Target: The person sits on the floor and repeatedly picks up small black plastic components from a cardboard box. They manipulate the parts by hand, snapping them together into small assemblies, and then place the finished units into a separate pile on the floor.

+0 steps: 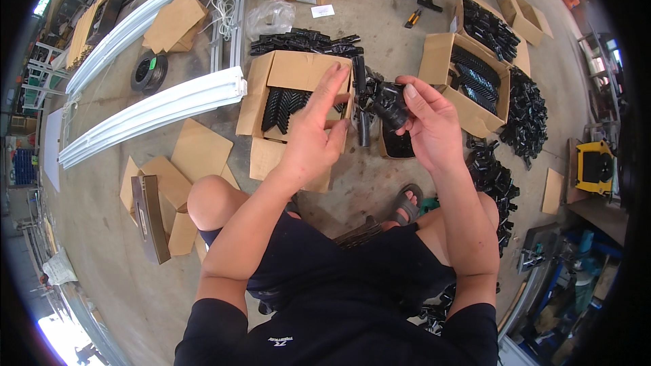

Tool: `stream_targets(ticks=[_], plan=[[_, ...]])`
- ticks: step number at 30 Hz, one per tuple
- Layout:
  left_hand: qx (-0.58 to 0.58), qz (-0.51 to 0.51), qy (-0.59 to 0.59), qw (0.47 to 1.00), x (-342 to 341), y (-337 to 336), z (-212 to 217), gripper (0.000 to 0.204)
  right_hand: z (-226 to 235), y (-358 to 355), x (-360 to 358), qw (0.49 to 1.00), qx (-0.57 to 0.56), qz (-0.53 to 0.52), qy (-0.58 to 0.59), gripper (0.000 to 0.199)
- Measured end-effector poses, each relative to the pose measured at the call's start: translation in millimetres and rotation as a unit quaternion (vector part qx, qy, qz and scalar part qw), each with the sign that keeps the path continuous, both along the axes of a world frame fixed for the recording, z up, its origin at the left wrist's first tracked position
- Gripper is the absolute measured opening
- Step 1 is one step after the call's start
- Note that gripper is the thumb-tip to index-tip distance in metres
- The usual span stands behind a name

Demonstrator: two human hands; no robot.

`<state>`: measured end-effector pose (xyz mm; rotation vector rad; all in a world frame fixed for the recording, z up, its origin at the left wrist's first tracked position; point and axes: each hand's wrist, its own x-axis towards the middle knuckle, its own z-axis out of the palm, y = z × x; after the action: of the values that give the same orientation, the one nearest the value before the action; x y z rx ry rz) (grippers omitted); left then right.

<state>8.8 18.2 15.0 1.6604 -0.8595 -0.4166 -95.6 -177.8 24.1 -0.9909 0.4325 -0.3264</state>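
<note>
My right hand (434, 125) pinches a black plastic fitting (390, 105) between thumb and fingers. Just left of it are black tube-shaped pieces (364, 129); whether they join the held fitting I cannot tell. My left hand (315, 129) is open, its fingers stretched up and thumb apart, with nothing in it. It hovers over an open cardboard box (252, 105) in which rows of black ribbed parts (281, 110) lie. Under the held fitting, partly hidden by my right hand, is a small container (397, 146) with dark contents.
Black parts are heaped behind the box (305, 42) and along the right (525, 115). More open boxes (468, 105) of black parts stand on the right. White metal rails (156, 112) and flattened cardboard (203, 152) lie on the left. An orange-handled tool (413, 19) lies farther back.
</note>
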Motion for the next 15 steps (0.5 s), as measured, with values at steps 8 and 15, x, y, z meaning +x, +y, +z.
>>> stream_targets(ticks=[8, 15], plan=[[-0.003, 0.119, -0.512, 0.851, 13, -10, -18, 0.105, -1, 1, -6, 0.996, 0.079, 0.033, -0.035, 0.03], [-0.038, 0.056, -0.234, 0.97, 10, -17, -12, 0.098, 9, -5, -12, 0.994, 0.076, 0.038, -0.066, 0.031]])
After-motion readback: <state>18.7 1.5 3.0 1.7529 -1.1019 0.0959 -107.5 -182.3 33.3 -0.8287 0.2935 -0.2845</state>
